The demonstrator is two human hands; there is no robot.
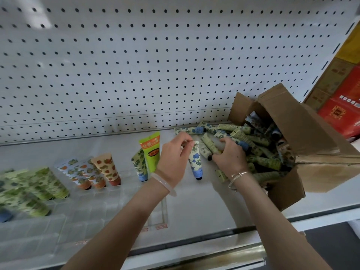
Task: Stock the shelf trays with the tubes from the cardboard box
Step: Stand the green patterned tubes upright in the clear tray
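A torn cardboard box (303,129) lies tipped on the white shelf at the right, and several cream, floral-printed tubes (259,145) spill out of it. My left hand (175,158) pinches the crimped top of a blue-flowered tube (195,162) that stands cap down on the shelf. My right hand (229,154) grips a cream tube (209,146) at the edge of the pile. Clear plastic shelf trays (93,207) on the left hold green-leaf tubes (39,184) and orange-fruit tubes (97,170), standing cap down.
A bright green tube (152,152) and a leaf-print tube (139,166) stand beside my left hand. White pegboard (155,65) backs the shelf. Red and yellow cartons (342,98) sit beyond the shelf's right end. The shelf's front rail (194,248) runs below my arms.
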